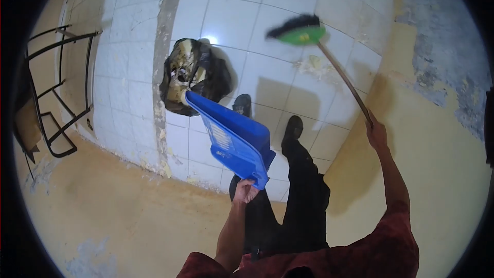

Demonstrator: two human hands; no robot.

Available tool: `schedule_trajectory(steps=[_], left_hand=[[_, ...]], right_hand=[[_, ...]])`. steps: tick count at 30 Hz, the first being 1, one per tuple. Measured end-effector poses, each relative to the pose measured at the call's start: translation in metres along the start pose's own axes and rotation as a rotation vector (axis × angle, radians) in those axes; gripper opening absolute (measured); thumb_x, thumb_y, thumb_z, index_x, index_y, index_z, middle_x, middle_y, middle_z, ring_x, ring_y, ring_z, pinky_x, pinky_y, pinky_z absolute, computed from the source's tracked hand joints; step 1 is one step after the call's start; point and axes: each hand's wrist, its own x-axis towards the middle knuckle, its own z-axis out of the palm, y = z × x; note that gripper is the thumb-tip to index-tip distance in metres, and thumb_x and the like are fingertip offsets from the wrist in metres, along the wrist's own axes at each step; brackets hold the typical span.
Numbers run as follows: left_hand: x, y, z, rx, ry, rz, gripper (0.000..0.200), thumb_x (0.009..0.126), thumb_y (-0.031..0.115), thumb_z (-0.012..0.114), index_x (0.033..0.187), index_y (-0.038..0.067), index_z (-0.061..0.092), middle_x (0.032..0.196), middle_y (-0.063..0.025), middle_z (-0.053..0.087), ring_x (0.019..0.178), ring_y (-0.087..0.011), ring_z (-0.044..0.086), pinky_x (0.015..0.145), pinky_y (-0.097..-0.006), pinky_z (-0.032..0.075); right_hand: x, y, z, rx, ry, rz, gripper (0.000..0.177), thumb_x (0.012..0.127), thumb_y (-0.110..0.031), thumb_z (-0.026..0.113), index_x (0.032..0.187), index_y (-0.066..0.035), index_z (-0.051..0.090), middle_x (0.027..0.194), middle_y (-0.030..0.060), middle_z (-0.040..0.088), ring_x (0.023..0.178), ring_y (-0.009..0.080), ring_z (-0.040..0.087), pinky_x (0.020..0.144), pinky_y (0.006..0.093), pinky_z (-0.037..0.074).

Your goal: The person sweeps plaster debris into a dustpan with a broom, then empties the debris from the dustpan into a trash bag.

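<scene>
My left hand (246, 191) is closed round the back end of a blue dustpan (234, 136). The dustpan is tilted, its front lip pointing at a black plastic bag (218, 74) that lies on the floor with its mouth open. Pale debris (181, 72) shows inside the bag. In my right hand (376, 135) is the wooden handle of a broom (347, 80), held out to the right. The broom's green head with dark bristles (296, 30) is blurred and appears lifted off the floor beyond my feet. What the dustpan carries, beyond some pale dust, I cannot make out.
White floor tiles (278, 77) carry a patch of pale debris (315, 67) below the broom head. A black metal frame (62, 87) stands at the left. Peeling walls (427, 103) rise close on the right. My shoes (293, 126) are near the bag.
</scene>
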Motion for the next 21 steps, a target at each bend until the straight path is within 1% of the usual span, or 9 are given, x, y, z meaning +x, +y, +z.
schedule_trajectory(steps=[5, 8, 9, 10, 13, 15, 16, 18, 21], left_hand=[[0.004, -0.038, -0.017, 0.096, 0.02, -0.011, 0.049, 0.07, -0.001, 0.054, 0.118, -0.003, 0.047, 0.11, -0.0119, 0.057, 0.104, -0.0245, 0.055, 0.092, -0.036, 0.044], [0.005, -0.051, -0.039, 0.199, 0.028, -0.081, 0.048, 0.07, 0.0, 0.054, 0.117, -0.003, 0.048, 0.109, -0.0118, 0.058, 0.102, -0.0245, 0.056, 0.09, -0.0361, 0.045], [0.008, -0.052, -0.036, 0.219, 0.057, -0.091, 0.049, 0.069, 0.001, 0.055, 0.117, -0.001, 0.048, 0.108, -0.0127, 0.058, 0.101, -0.0274, 0.057, 0.094, -0.0427, 0.043], [0.002, -0.058, -0.035, 0.225, 0.1, -0.099, 0.05, 0.068, 0.002, 0.056, 0.118, 0.0, 0.048, 0.107, -0.0137, 0.059, 0.1, -0.0304, 0.057, 0.098, -0.0492, 0.041], [-0.005, -0.061, -0.023, 0.25, 0.136, -0.127, 0.052, 0.068, 0.001, 0.056, 0.119, 0.0, 0.047, 0.11, -0.0135, 0.057, 0.101, -0.0301, 0.057, 0.099, -0.0504, 0.039], [0.005, -0.066, -0.016, 0.242, 0.139, -0.124, 0.057, 0.067, 0.001, 0.056, 0.122, 0.0, 0.043, 0.115, -0.0126, 0.055, 0.107, -0.0291, 0.054, 0.101, -0.0525, 0.036], [0.009, -0.064, -0.018, 0.245, 0.116, -0.139, 0.057, 0.067, 0.001, 0.056, 0.122, 0.0, 0.043, 0.115, -0.0126, 0.055, 0.107, -0.0291, 0.054, 0.101, -0.0525, 0.036], [0.013, -0.067, -0.026, 0.162, 0.145, -0.212, 0.059, 0.066, 0.001, 0.055, 0.124, 0.001, 0.041, 0.118, -0.0122, 0.053, 0.11, -0.0291, 0.051, 0.101, -0.0533, 0.036], [0.017, -0.065, 0.008, 0.277, 0.179, -0.219, 0.059, 0.066, 0.001, 0.056, 0.123, 0.002, 0.042, 0.119, -0.0124, 0.053, 0.112, -0.029, 0.051, 0.101, -0.0531, 0.036]], right_hand=[[0.16, -0.022, 0.018, 0.161, 0.262, -0.09, 0.044, 0.089, -0.023, 0.048, 0.132, -0.021, 0.042, 0.079, 0.024, 0.061, 0.072, 0.0413, 0.06, 0.066, 0.0511, 0.047], [0.223, -0.056, 0.009, 0.114, 0.124, 0.101, 0.042, 0.087, -0.016, 0.042, 0.129, -0.017, 0.045, 0.088, 0.0235, 0.062, 0.08, 0.04, 0.061, 0.072, 0.0493, 0.049], [0.22, -0.045, 0.014, 0.142, 0.142, 0.119, 0.042, 0.087, -0.016, 0.042, 0.129, -0.017, 0.045, 0.088, 0.0235, 0.062, 0.08, 0.04, 0.061, 0.072, 0.0493, 0.049], [0.206, -0.033, 0.033, 0.115, 0.125, 0.107, 0.043, 0.087, -0.014, 0.04, 0.13, -0.015, 0.044, 0.092, 0.0245, 0.061, 0.083, 0.0404, 0.061, 0.074, 0.0491, 0.049], [0.113, 0.044, 0.091, 0.042, -0.119, 0.097, 0.048, 0.086, -0.013, 0.038, 0.134, -0.012, 0.035, 0.098, 0.0285, 0.059, 0.092, 0.0422, 0.058, 0.08, 0.0508, 0.047], [0.013, 0.086, 0.108, -0.073, -0.254, 0.153, 0.05, 0.087, -0.017, 0.042, 0.136, -0.015, 0.033, 0.09, 0.0245, 0.062, 0.08, 0.0415, 0.061, 0.071, 0.0508, 0.049], [-0.036, 0.107, 0.118, -0.086, -0.143, 0.052, 0.049, 0.087, -0.019, 0.045, 0.135, -0.017, 0.038, 0.081, 0.0232, 0.062, 0.073, 0.0401, 0.061, 0.064, 0.05, 0.05], [-0.107, 0.098, 0.082, 0.055, -0.126, 0.157, 0.044, 0.088, -0.019, 0.048, 0.131, -0.018, 0.044, 0.073, 0.0228, 0.06, 0.067, 0.0395, 0.06, 0.06, 0.0495, 0.048], [-0.128, 0.091, 0.06, 0.2, -0.01, 0.199, 0.042, 0.088, -0.02, 0.049, 0.13, -0.018, 0.045, 0.071, 0.0224, 0.059, 0.063, 0.0399, 0.059, 0.058, 0.0492, 0.047]])
